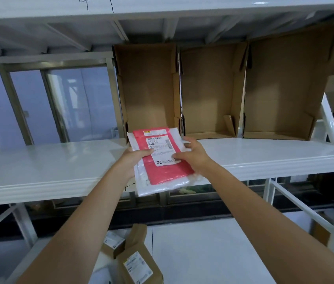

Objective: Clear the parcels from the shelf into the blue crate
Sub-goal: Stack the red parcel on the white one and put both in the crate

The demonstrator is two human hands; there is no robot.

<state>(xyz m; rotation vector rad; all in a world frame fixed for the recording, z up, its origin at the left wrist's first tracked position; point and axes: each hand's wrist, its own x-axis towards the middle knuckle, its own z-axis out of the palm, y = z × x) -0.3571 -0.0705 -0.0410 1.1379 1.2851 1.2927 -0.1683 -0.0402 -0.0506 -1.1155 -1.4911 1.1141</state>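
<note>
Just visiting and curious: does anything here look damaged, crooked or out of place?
Nothing looks damaged. Both hands, left hand and right hand, hold a pink parcel stacked on a white one. Only oddity: no blue crate in view.

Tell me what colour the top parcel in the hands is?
Pinkish red parcel with a white label, seen from the head view.

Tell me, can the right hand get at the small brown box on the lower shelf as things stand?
Probably not yet: the right hand and left hand both hold the pink parcel. The path down to the small brown box looks open.
</note>
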